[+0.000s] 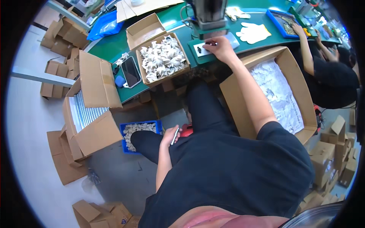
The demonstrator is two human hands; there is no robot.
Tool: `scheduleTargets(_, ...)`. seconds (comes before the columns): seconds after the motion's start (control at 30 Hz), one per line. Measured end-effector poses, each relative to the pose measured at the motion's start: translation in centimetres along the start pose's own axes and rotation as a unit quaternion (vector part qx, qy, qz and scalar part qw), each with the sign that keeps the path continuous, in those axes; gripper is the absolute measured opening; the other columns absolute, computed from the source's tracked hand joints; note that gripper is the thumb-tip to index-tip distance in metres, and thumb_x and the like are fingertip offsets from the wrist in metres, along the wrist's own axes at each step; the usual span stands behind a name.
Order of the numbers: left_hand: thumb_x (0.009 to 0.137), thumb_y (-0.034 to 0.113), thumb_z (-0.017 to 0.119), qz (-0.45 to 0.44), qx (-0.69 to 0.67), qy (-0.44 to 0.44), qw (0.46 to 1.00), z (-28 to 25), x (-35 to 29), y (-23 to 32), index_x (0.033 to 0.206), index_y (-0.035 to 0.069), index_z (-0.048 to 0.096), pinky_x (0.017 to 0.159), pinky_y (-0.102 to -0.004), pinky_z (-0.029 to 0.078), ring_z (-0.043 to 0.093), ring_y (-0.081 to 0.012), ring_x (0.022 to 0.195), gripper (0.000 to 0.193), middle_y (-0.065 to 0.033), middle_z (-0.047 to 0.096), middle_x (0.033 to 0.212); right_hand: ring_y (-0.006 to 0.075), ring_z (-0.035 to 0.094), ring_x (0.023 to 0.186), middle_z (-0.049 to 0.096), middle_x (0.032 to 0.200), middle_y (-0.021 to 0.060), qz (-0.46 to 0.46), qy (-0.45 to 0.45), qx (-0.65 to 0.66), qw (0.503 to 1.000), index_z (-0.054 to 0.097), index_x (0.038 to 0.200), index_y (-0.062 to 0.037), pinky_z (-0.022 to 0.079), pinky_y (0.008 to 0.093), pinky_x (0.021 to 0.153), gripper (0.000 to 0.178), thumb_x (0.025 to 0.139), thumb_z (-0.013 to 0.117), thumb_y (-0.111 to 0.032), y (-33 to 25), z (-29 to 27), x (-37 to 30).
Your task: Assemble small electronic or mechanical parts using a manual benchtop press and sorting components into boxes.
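My right hand (220, 48) reaches over the bench to a pale metal fixture plate (201, 50) beneath a dark press-like machine head (210, 15). Its thumb and fingers are pinched together at a small dark spot there; what they hold is mostly hidden. Low by my thigh, my left hand (170, 136) is closed round a slim white stick-like piece (175, 136). In front of me on the bench, an open carton (166, 77) is heaped with white finned parts (161, 57). Beside that carton lies a dark-screened phone (131, 72).
White gloves (254, 33) lie right of the machine. A large carton (234, 95) with crumpled white lining stands under my right arm. At left is a carton (100, 79) of striped sheets; a blue bin (157, 124) sits below. A co-worker's arm (306, 53) reaches to a blue tray (272, 19).
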State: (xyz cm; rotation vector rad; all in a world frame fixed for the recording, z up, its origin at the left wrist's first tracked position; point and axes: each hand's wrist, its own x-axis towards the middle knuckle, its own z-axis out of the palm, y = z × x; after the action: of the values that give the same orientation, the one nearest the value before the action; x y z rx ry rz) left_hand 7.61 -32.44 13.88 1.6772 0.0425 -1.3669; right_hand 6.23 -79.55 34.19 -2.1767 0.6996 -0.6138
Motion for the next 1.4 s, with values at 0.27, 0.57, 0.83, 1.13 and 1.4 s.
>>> scheduleTargets(0.27, 0.105, 0.045, 0.052, 0.002, 0.077, 0.005, 0.997, 3.8, -2.7, -4.6, 0.101, 0.003, 0.068, 0.038, -0.0241, 0.039, 0.051, -0.0093, 0.043, 0.045, -0.0007, 0.06, 0.064, 0.0219, 0.066, 0.084, 0.07, 0.089, 0.0094, -0.256, 0.114, 0.014, 0.96, 0.073, 0.113, -0.006, 0.054, 0.0342, 0.081, 0.037, 0.093, 0.071, -0.037, 5.9, -7.5, -3.6)
scheduleTargets(0.57, 0.106, 0.043, 0.05, -0.032, 0.069, 0.032, 0.997, 2.6, -2.9, -3.3, 0.1, 0.005, 0.067, 0.039, -0.0236, 0.038, 0.049, -0.0087, 0.043, 0.042, 0.0007, 0.059, 0.064, 0.0202, 0.067, 0.089, 0.07, 0.1, 0.0088, 0.336, -0.174, -0.027, 0.925, 0.068, 0.111, -0.0009, 0.056, 0.0351, 0.074, 0.028, 0.09, 0.066, -0.019, 21.3, -23.5, -31.4)
scheduleTargets(0.83, 0.105, 0.046, 0.05, -0.041, 0.119, -0.039, 0.991, 2.1, 2.2, -2.3, 0.104, 0.004, 0.065, 0.038, -0.025, 0.038, 0.05, -0.0095, 0.043, 0.044, 0.0004, 0.057, 0.063, 0.0335, 0.068, 0.102, 0.072, 0.107, 0.0188, 0.341, -0.257, -0.199, 0.882, 0.069, 0.117, -0.0003, 0.054, 0.0398, 0.09, 0.04, 0.08, 0.073, -0.013, 20.6, -19.2, -37.0)
scheduleTargets(1.13, 0.104, 0.046, 0.052, -0.034, 0.035, 0.026, 0.998, -3.6, 6.6, -4.8, 0.098, 0.005, 0.067, 0.038, -0.0256, 0.038, 0.05, -0.0101, 0.044, 0.044, 0.0002, 0.058, 0.063, 0.022, 0.069, 0.088, 0.073, 0.096, 0.0119, 0.224, 0.032, -0.195, 0.954, 0.07, 0.107, 0.0024, 0.055, 0.0345, 0.084, 0.028, 0.087, 0.075, -0.016, 19.6, -20.4, -32.4)
scheduleTargets(1.4, 0.103, 0.044, 0.054, 0.001, 0.056, 0.035, 0.998, -4.0, 6.5, -3.4, 0.099, 0.003, 0.067, 0.039, -0.027, 0.038, 0.05, -0.0101, 0.044, 0.043, -0.0007, 0.058, 0.063, 0.011, 0.068, 0.082, 0.074, 0.089, 0.0051, -0.079, 0.195, -0.062, 0.976, 0.075, 0.106, -0.0022, 0.055, 0.0263, 0.078, 0.025, 0.086, 0.08, -0.015, -1.3, -4.9, -6.5)
